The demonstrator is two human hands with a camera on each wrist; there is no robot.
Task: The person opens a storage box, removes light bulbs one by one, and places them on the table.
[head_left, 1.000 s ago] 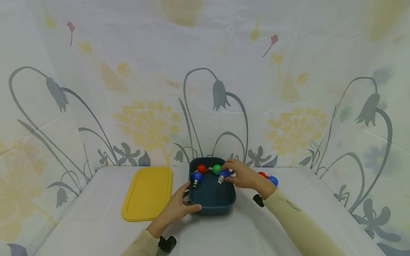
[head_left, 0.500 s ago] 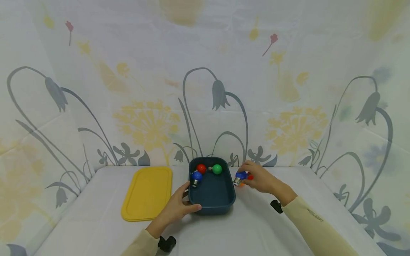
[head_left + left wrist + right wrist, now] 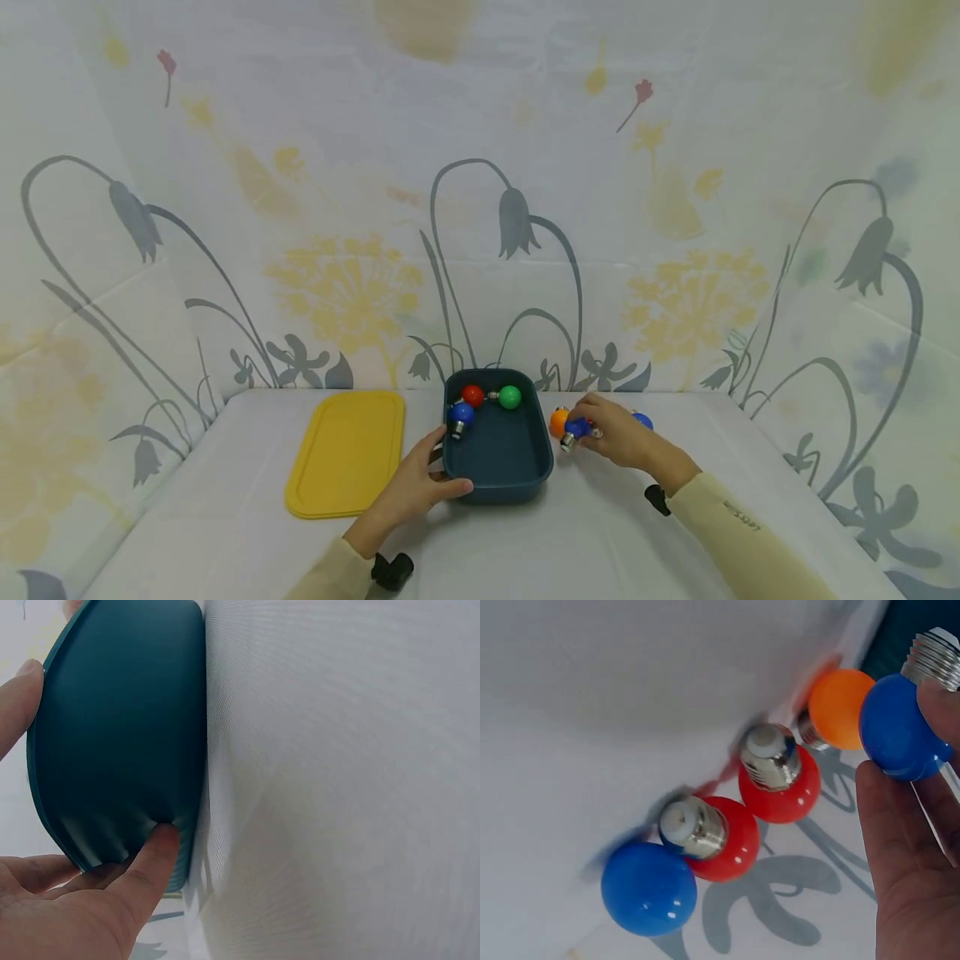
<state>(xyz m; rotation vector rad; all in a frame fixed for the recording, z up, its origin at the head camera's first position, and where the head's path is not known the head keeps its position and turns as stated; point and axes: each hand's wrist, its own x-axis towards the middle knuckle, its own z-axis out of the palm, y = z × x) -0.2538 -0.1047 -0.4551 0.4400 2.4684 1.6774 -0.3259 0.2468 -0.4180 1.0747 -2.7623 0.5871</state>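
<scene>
We see the blue bulb (image 3: pixel 576 428) shifted from over the teal box (image 3: pixel 495 458) to its right, near an orange bulb (image 3: pixel 558 420); the right hand (image 3: pixel 617 431) pinches it, the left hand (image 3: pixel 414 487) grips the box.

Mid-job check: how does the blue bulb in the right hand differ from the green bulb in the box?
Place: the blue bulb is gripped by the right hand outside the box; the green bulb lies inside it, with no hand on it.
Pose: in the head view, the blue bulb's base points down and left, the green bulb's straight left.
Color: one is blue, the other green.
Both are round bulbs with silvery bases.
</scene>
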